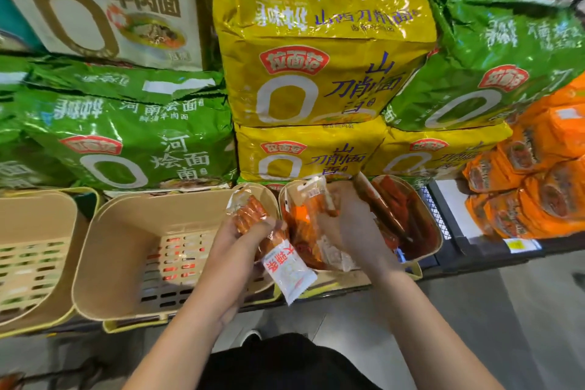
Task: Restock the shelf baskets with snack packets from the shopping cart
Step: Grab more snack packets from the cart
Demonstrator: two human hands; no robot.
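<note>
Left hand [235,239]: fingers curled round a small bunch of snack packets [253,218], held over the right edge of the middle basket [126,231]. One white packet with red print [289,271] hangs down from the bunch, tilted, its lower end in front of the basket rims.
Right hand [351,228]: reaches down into the right basket [435,231], back of the hand up — the fingers are among the packets there and I cannot tell whether they grip one.
Packets in right basket [399,215]: a heap of red and orange ones, some lying flat, some leaning on the far wall; a clear-topped one [308,191] stands up at the left rim.
Middle basket: beige, slotted floor showing, no packet seen lying inside it.
Left basket [34,250]: same beige kind, only partly in view, just beside the middle one.
Shelf front [474,258]: dark edge, with a yellow tag [519,244] to the right of the baskets.
Above the baskets: big noodle bags stacked — green bags [133,142] on the left, yellow bags [316,73] in the centre, more green [493,51] at the upper right, orange packs [531,187] at the far right.
Top left: a white noodle bag [104,3] resting on the green ones.
Person: two bare forearms, dark clothing [285,364] at the bottom edge.
Cart: out of view.
</note>
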